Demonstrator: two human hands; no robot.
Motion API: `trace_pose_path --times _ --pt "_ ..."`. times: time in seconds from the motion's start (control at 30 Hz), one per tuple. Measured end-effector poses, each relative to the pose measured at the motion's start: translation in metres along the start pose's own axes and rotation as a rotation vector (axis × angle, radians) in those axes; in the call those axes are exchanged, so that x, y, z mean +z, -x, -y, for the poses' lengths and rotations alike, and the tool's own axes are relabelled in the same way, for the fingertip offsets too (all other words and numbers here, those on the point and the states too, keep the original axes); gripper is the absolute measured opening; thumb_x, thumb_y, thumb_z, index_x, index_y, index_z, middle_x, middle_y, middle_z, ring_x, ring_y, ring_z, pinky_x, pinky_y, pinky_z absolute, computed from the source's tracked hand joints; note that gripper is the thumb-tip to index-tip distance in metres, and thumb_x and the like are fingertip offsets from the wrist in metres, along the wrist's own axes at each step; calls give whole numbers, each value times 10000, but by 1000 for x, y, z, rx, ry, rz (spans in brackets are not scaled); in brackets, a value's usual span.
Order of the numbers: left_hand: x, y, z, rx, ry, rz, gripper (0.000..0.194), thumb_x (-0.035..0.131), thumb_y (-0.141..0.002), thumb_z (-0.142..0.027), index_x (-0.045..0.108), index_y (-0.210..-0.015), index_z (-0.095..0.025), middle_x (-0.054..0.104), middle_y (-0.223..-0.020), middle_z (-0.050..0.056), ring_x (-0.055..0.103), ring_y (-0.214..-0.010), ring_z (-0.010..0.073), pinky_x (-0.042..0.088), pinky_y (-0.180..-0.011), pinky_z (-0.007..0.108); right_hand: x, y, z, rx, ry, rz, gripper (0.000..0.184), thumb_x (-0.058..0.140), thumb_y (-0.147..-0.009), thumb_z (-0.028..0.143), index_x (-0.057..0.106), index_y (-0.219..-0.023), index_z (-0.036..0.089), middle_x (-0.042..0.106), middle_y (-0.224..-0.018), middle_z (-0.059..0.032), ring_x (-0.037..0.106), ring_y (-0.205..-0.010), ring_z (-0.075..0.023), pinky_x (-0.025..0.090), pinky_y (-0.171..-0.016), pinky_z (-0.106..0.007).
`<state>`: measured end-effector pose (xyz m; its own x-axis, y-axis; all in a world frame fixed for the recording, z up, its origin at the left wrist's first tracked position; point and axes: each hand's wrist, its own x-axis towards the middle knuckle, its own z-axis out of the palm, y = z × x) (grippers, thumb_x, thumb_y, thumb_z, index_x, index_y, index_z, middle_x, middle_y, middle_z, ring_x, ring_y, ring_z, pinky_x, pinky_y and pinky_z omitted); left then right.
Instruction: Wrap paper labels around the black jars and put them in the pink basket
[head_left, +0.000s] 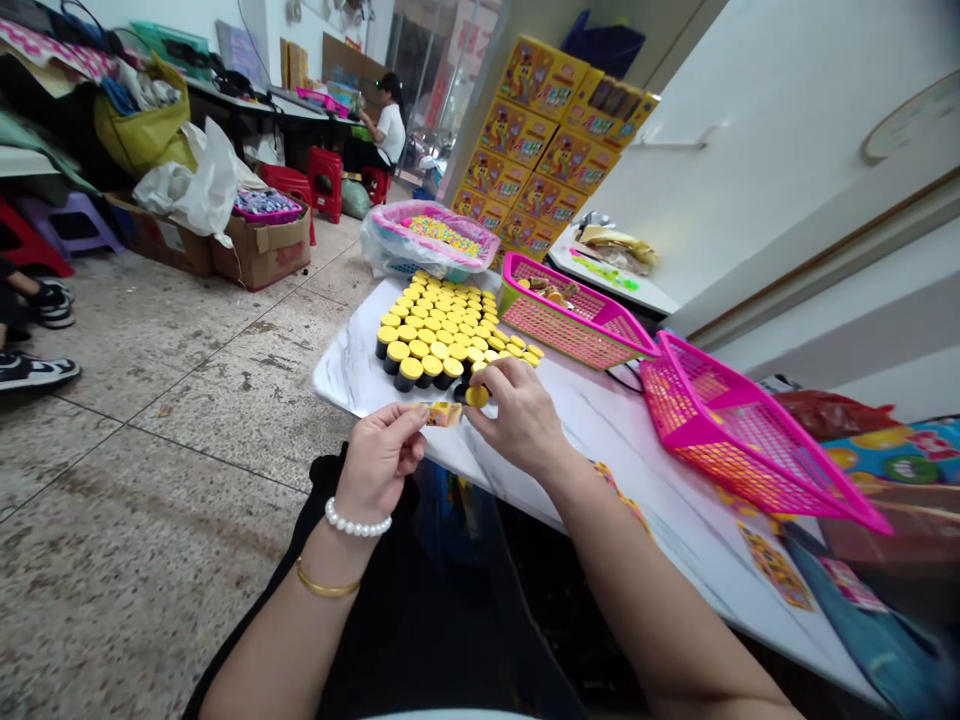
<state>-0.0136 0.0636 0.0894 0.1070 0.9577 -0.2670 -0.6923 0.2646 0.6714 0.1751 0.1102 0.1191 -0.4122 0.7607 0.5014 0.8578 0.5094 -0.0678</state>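
Pinching a wrapper [444, 415], the left hand [379, 452] is near a canister [477, 397].

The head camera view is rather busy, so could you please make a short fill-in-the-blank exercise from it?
1. The left hand pinches a small printed piece, while a capped container is held in the ____ hand.
2. The caps on the grouped dark containers standing on the white table are ____.
3. The bracelet of white beads is worn on the ____ wrist.

Missing words: right; yellow; left.
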Motion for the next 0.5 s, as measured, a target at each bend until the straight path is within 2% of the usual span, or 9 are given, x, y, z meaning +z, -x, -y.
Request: trace_pose_path --times 0.07,0.17,0.27,0.4,0.5 --pt "-2 -1 -1 -18 34 3 339 892 -555 -328 673 -702 -114 557 -515 -27 374 -395 10 131 -355 129 -8 8 5 97 -214 -47 167 702 -788 233 650 -945 212 649 -919 -68 609 -839 -222 515 -767 -372" --pt "-2 -1 0 -38 62 -4 344 899 -549 -314 676 -703 -102 570 -546 -17 364 -400 1 130 -351 125 -22 18 12 338 -680 -132 261 753 -796 378 652 -981 223 662 -816 -17 611 -685 -164 521 -650 -321" --pt "1 1 1 -68 80 7 352 906 -541 -297 687 -726 -93 574 -563 -16 370 -404 -2 134 -346 120 -32 21 21 466 -1004 -117 366 818 -723 485 683 -938 222 687 -814 -20 645 -706 -166 550 -661 -316" --pt "4 2 2 -95 93 57 358 909 -554 -294 691 -743 -82 601 -609 -3 368 -406 -11 153 -341 110 -34 20 30 508 -1099 -31 358 849 -702 466 694 -902 213 732 -864 -40 688 -792 -177 583 -757 -323" --pt "5 1 3 -112 130 79 372 923 -531 -285 683 -730 -81 609 -626 -6 370 -396 -16 162 -333 103 -33 20 33 498 -1058 -40 324 824 -741 432 674 -924 212 753 -966 -63 714 -870 -191 587 -849 -355"
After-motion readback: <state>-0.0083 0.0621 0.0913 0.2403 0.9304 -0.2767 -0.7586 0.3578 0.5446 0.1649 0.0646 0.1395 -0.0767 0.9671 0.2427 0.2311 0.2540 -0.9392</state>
